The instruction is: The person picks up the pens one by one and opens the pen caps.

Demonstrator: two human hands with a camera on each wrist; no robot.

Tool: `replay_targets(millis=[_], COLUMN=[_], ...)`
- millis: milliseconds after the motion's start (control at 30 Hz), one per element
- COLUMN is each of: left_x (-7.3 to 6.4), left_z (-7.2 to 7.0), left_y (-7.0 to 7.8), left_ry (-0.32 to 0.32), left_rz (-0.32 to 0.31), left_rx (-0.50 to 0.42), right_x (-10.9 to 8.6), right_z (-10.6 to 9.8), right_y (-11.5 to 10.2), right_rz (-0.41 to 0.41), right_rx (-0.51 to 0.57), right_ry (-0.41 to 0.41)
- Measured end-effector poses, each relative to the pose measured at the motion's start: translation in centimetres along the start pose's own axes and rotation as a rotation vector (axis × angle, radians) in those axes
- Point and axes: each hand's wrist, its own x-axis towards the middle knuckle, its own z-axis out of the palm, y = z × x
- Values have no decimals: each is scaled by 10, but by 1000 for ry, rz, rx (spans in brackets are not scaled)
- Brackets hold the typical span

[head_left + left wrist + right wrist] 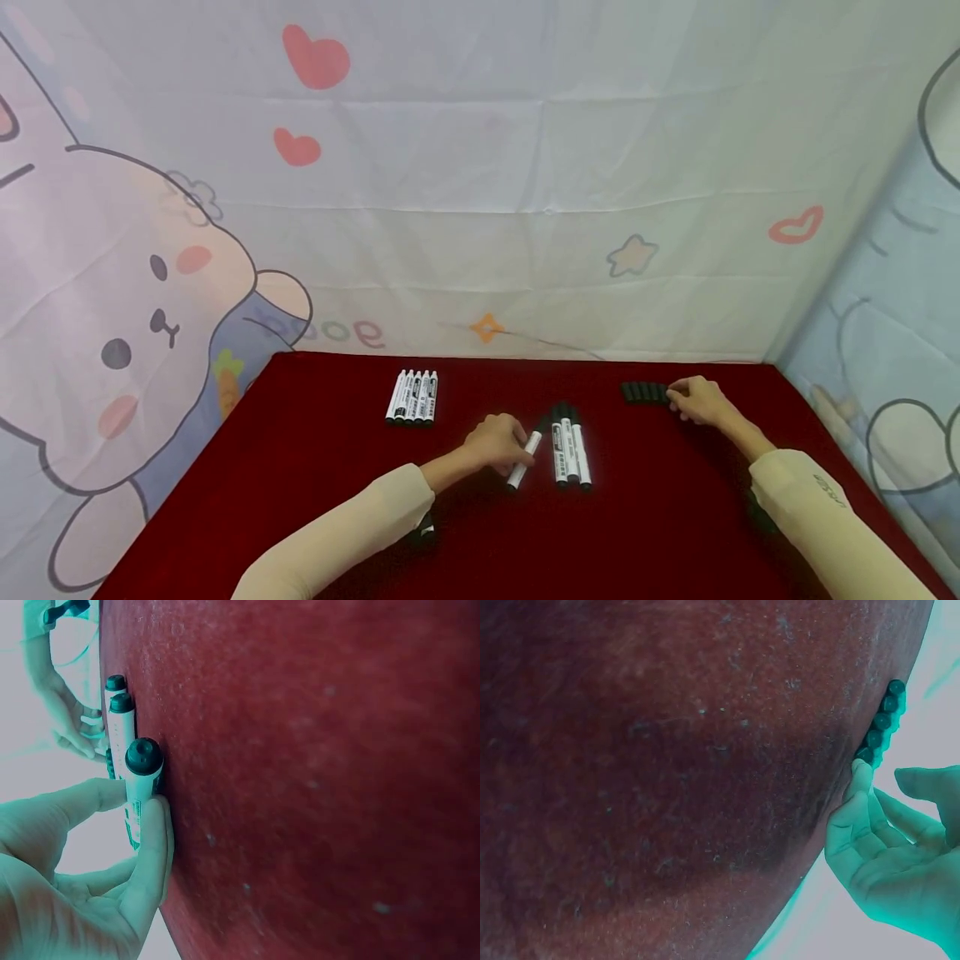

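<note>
My left hand (497, 442) pinches a white marker (525, 461) between thumb and fingers, slanted low over the red cloth. Its black butt end (144, 756) faces the camera in the left wrist view. Just right of it, three white markers (572, 454) with dark caps at their far ends lie side by side. Farther right, several short black marker caps (639, 392) form a tight row. The fingertips of my right hand (697, 400) touch the near end of that row. In the right wrist view, the thumb (922, 782) stands apart from the caps (883, 721).
Several uncapped white markers (412, 397) lie in a neat row at the back left. The red cloth (585, 542) covers the table up to a printed curtain (480, 167) behind it. A dark device (423, 531) shows under the left sleeve.
</note>
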Motion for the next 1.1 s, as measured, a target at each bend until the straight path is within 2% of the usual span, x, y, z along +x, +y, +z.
replay_targets(millis=[133, 233, 500, 700, 1100], left_x=[-7, -10, -25, -34, -38], left_z=[-6, -11, -25, -36, -49], left_y=[-9, -15, -24, -26, -25], left_ry=[-54, -86, -100, -166, -218], left_rz=[12, 23, 81, 125, 184], left_rx=[-107, -152, -141, -236, -313], right_x=[-5, -11, -20, -23, -27], right_z=[1, 2, 6, 9, 22], right_y=[-3, -5, -12, -19, -56], right_rz=[-29, -42, -64, -104, -189], right_rx=[-10, -24, -13, -4, 13], right_ry=[-20, -20, 26, -8, -72])
